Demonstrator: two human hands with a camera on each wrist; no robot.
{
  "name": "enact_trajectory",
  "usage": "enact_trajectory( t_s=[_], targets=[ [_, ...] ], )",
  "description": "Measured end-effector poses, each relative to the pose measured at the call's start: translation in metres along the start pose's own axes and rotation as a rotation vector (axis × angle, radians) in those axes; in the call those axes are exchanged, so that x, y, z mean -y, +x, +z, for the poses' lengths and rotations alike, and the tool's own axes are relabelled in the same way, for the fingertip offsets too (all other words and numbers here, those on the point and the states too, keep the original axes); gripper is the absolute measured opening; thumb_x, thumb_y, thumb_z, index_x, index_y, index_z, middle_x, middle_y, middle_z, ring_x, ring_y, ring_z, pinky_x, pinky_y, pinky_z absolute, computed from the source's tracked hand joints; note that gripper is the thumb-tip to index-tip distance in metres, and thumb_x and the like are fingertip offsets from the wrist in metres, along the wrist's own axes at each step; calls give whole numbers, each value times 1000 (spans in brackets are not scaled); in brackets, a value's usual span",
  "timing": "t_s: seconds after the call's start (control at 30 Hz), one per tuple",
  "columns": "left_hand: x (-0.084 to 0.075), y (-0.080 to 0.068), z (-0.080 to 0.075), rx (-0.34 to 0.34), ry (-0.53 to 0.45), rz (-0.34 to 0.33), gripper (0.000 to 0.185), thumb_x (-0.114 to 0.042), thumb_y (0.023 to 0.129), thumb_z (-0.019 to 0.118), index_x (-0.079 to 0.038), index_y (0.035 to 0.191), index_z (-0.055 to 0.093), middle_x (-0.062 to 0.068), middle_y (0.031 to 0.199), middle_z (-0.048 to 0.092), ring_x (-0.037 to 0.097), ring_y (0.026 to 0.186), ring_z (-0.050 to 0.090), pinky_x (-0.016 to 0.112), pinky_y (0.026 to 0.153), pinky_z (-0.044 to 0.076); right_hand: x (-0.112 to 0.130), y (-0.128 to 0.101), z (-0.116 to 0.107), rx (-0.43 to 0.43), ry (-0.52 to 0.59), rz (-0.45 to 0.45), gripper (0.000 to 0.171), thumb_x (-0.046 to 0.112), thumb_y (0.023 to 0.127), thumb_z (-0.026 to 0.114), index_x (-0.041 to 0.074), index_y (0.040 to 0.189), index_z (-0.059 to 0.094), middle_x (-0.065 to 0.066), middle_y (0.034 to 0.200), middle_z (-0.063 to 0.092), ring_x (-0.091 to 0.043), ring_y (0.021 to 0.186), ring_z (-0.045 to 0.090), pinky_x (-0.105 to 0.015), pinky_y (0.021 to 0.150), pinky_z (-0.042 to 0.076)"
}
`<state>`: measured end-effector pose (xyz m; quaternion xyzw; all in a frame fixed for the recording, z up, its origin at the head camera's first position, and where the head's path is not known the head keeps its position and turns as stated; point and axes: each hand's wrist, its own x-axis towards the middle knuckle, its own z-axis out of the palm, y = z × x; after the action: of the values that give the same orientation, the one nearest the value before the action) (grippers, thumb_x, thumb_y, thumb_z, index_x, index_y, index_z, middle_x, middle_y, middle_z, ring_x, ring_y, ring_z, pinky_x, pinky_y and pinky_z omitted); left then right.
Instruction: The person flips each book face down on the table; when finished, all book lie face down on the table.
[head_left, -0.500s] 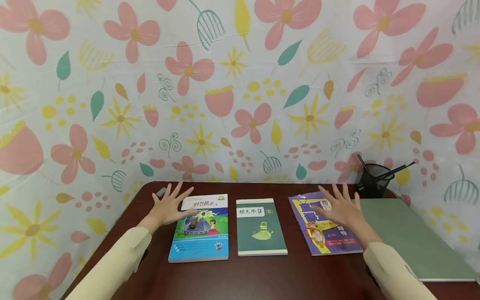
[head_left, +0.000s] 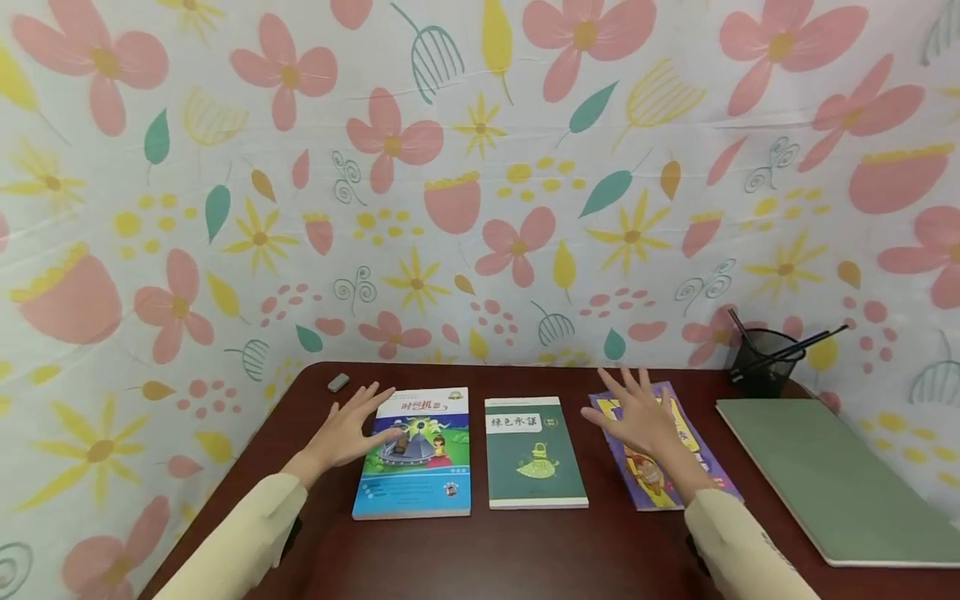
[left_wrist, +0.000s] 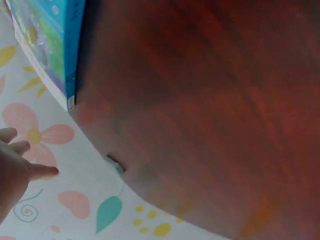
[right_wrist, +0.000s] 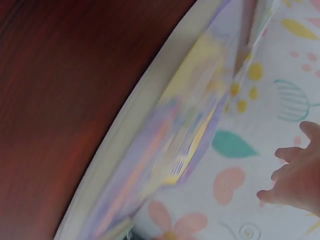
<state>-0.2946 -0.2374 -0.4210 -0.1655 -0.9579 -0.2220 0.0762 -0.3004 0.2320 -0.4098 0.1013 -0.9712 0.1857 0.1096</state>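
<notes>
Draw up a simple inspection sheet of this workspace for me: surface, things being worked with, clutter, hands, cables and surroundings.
Surface: dark reddish-brown table.
Job's things: blue book, green book and purple book, lying in a row with gaps between.
Clutter: small grey block at far left; mesh cup holding dark sticks, and large grey-green panel, at right.
Hands: left hand by the blue book, right hand over the purple one; fingers spread, nothing held; contact unclear.
Cables: nothing seen.
Surroundings: flower-patterned backdrop behind the table.

A mesh cup (head_left: 763,379) stands behind a green board (head_left: 840,483)
</notes>
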Motion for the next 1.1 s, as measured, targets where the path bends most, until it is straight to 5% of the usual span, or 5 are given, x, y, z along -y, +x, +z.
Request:
enact_trajectory(
  t_s=[0.27, 0.67, 1.1],
  targets=[
    [12, -13, 7, -68, -92, -52, 75, -43, 88, 68, -10, 149, 41, 21, 154, 38, 44, 141, 36, 67, 108, 32, 43, 7, 25, 55, 160, 2, 83, 58, 92, 53, 8, 154, 28, -29, 156, 26, -55, 144, 13, -73, 109, 20],
    [22, -20, 16, -134, -263, -104, 74, -39, 90, 67, -7, 149, 37, 25, 146, 46, 43, 132, 46, 63, 104, 39, 89, 22, 52, 104, 382, -4, 85, 51, 86, 68, 10, 153, 33, -19, 156, 34, -46, 147, 19, -69, 114, 16],
    [7, -15, 27, -244, -642, -238, 56, -29, 98, 58, -6, 146, 40, 23, 139, 52, 36, 125, 51, 52, 105, 42, 121, 35, 79, 154, 678, 69, 76, 41, 90, 68, 10, 151, 35, -18, 153, 40, -41, 141, 36, -60, 106, 38]
  ],
)
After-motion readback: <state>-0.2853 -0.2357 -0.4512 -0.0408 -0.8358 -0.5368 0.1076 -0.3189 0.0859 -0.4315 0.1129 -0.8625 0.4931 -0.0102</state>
